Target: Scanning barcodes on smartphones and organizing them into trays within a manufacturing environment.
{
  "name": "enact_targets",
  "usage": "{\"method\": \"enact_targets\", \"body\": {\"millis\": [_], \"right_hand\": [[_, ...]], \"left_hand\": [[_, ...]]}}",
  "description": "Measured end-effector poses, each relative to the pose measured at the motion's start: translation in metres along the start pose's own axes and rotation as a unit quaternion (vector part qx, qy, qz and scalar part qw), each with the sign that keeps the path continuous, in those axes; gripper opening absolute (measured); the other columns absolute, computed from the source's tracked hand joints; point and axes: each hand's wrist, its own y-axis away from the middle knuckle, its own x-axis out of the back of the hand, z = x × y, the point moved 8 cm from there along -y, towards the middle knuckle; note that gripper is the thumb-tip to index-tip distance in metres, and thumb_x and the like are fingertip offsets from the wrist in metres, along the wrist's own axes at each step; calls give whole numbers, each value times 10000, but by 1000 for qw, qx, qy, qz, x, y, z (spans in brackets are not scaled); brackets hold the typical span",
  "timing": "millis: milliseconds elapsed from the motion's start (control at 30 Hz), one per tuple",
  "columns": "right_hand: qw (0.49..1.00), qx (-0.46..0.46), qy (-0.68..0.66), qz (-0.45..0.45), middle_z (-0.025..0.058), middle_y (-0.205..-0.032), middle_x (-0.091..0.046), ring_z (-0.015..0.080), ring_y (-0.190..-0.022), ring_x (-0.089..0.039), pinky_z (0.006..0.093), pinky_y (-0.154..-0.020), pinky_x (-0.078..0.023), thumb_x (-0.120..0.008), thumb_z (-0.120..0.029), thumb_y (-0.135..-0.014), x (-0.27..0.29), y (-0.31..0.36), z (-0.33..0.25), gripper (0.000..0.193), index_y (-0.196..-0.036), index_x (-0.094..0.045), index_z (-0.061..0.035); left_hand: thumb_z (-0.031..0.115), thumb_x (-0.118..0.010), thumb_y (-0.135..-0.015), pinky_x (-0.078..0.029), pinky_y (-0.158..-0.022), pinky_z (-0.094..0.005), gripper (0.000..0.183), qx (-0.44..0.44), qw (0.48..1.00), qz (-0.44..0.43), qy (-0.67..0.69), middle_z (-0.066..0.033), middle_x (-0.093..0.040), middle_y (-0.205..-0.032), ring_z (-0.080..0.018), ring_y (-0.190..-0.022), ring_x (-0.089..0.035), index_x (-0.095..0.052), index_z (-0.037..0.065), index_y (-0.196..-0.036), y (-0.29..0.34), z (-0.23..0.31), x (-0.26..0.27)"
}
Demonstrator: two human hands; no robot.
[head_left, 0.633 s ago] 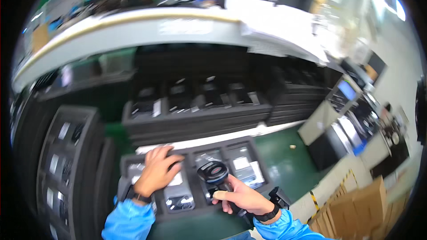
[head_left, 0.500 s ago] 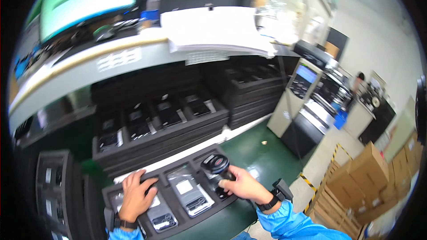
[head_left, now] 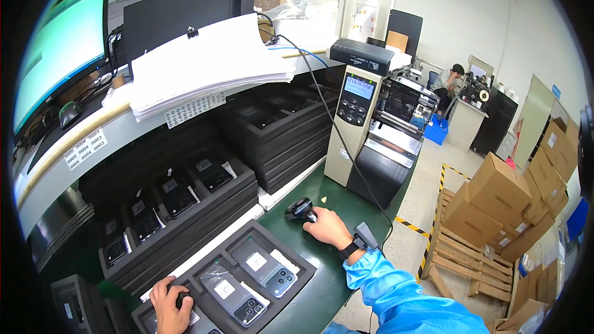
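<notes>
My right hand [head_left: 330, 227] is wrapped round the handle of a black handheld barcode scanner [head_left: 301, 209], just above the green tabletop and right of the black foam tray [head_left: 252, 232]. In the tray's compartments lie smartphones in clear wrapping, back side up: one phone [head_left: 276, 270] at the far end and another phone [head_left: 232, 294] in the middle. My left hand [head_left: 170, 307] rests over the tray's near left part, thumb and forefinger apart. It partly covers a further phone [head_left: 199, 321], cut off by the lower edge.
Stacked foam trays [head_left: 179, 229] with dark phones stand under the shelf. A label printer [head_left: 359, 124] is at the table's far right, with a cable [head_left: 346, 142] hanging before it. Paper sheets [head_left: 204, 62] overhang the shelf. Cartons [head_left: 489, 192] and a pallet [head_left: 464, 241] stand right; a person sits far back.
My right hand has carried the scanner from above the tray's right compartment to over the green tabletop beyond it. The view has turned right; my left hand stays at the tray.
</notes>
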Motion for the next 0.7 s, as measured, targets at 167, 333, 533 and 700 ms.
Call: {"method": "enact_targets", "body": {"millis": [167, 333, 533, 700], "right_hand": [[999, -29, -6, -21, 243, -1007, -734, 408, -982, -705, 467, -900, -547, -684, -288, -785, -1, -1, -1, 471, -1199, -708, -63], [1000, -24, -8, -3, 245, -1002, -733, 411, -982, -703, 469, -902, -545, -684, -301, -787, 1, 0, -3, 479, -1201, -709, -62], [1000, -27, -13, -9, 250, -989, -732, 420, -969, -702, 475, -898, -546, -685, -306, -785, 0, 0, -3, 475, -1191, -711, -59], [1000, -21, -12, -5, 249, -983, -732, 419, -964, -703, 473, -886, -548, -684, -308, -785, 0, 0, -3, 466, -1176, -715, -57]], "left_hand": [[182, -622, -864, -365, -1039, -414, 170, 17, 984, 62, 164, -183, -575, -1224, -326, -1144, -536, -574, 25, -911, -3, -16, 5], [137, -613, -856, -393, -984, -368, 167, 10, 966, 103, 237, -160, -599, -1091, -257, -1045, -551, -500, 14, -870, -3, -25, 8], [75, -584, -823, -394, -974, -337, 126, 28, 959, 94, 266, -130, -595, -1048, -218, -1016, -546, -483, 21, -877, -3, -26, 5], [39, -570, -820, -400, -966, -327, 109, 43, 955, 95, 279, -118, -593, -1023, -209, -1004, -549, -480, 26, -882, -1, -33, 2]]}}
